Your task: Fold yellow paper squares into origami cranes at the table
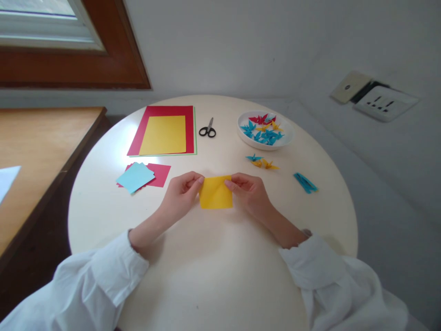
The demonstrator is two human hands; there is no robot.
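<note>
A small yellow square of paper [216,194] is held up between my two hands over the round white table [213,276]. My left hand [182,191] pinches its upper left corner between thumb and fingers. At the upper right corner, my right hand [251,193] grips it the same way, thumb in front. The sheet looks flat, with a faint diagonal line or shading across it. Just beyond my right hand lie several small folded paper cranes [263,162], blue and yellow.
A white dish [243,135] of red, blue and yellow cranes stands at the back right. Black-handled scissors [207,131] lie beside large red and yellow sheets [165,135]. Light blue and red squares [136,177] are at left, folded blue strips [305,183] at right. Walls border the table.
</note>
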